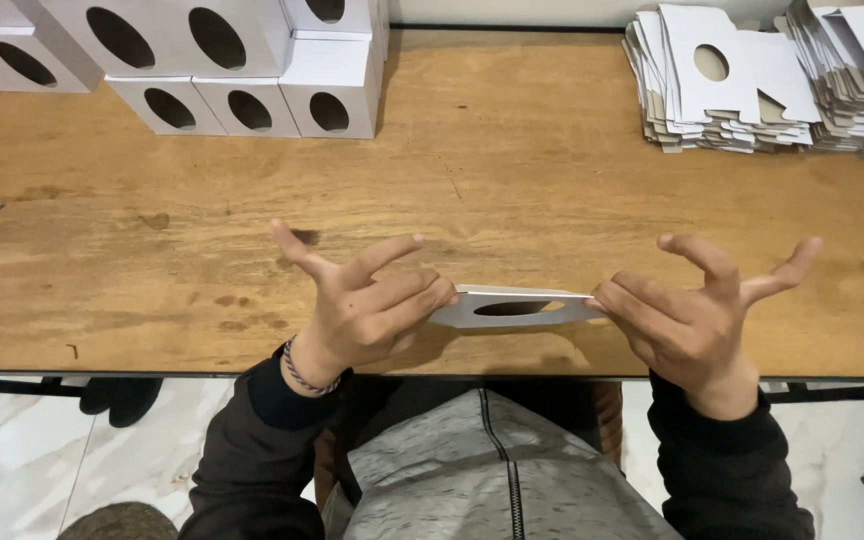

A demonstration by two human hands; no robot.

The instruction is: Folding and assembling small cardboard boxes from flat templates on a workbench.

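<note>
My left hand [357,305] and right hand [687,315] pinch the ends of a flat white card blank [517,307] just above the worktop [512,170], other fingers splayed; it looks light, thin and bendy, best held by its edges.

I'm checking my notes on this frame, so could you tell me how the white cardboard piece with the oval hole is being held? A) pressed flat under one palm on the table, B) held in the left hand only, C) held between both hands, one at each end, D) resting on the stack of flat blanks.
C: the left hand and right hand each pinch one end of the cardboard piece above the wooden table.
</note>
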